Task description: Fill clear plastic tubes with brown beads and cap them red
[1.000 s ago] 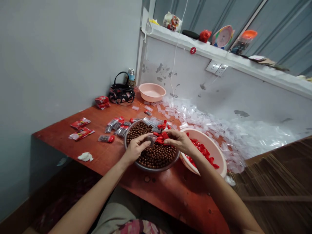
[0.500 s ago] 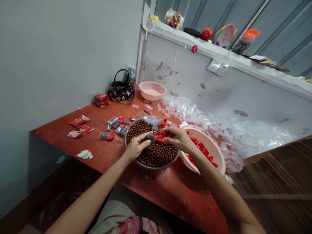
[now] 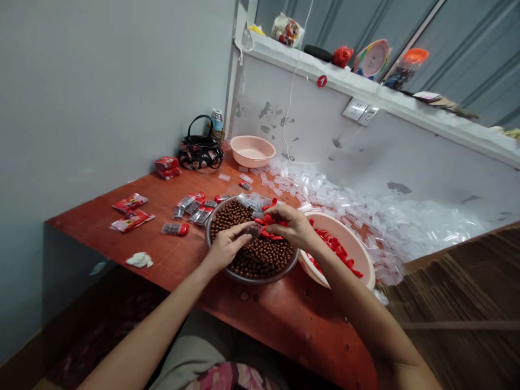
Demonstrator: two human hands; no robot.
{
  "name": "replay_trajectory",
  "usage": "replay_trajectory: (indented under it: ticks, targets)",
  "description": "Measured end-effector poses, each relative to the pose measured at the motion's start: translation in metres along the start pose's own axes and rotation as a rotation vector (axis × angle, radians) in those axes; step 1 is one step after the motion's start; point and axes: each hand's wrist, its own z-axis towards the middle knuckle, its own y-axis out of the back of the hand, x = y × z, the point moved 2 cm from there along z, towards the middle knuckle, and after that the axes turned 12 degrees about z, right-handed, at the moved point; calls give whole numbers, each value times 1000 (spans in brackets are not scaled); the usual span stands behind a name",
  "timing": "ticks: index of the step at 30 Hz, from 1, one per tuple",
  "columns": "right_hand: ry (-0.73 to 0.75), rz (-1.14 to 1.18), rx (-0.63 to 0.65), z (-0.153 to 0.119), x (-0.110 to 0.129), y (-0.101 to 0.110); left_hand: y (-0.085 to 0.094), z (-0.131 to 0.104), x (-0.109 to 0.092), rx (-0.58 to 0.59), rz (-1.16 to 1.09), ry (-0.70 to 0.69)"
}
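Pinched in my left hand is a small clear plastic box with dark beads inside, held above a basin of round brown beads. My right hand is closed by the box's open end, thumb and fingers around a red cap; the fingers partly hide it. More red caps and clear empty boxes lie on the beads at the basin's far side. To the right, a pink basin holds many loose red caps.
Filled red-capped boxes lie left of the basin, with red packets and crumpled tissue beyond. A handbag and another pink basin stand at the back. Clear plastic boxes are heaped along the wall.
The right hand has shifted slightly left and down toward the box. The left hand stays nearly in place, still holding the box. The whole view has drifted a little.
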Motion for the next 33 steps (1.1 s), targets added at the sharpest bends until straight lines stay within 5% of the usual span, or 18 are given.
replay_trajectory:
  ticks: [10,18,27,30,33]
  targets:
    - [-2,-196,126,3,0,-7,-3,-3,-3,-13,162,-53]
    - [-142,-308,172,-3,-7,-15,-3,-7,2,-67,206,-53]
    - [-15,-783,336,2,10,-32,-6,-11,-2,-105,282,-74]
    - [51,-709,254,4,13,-32,-2,-9,1,-161,175,1]
    - [63,-281,16,0,4,-30,0,-5,7,-206,-26,66]
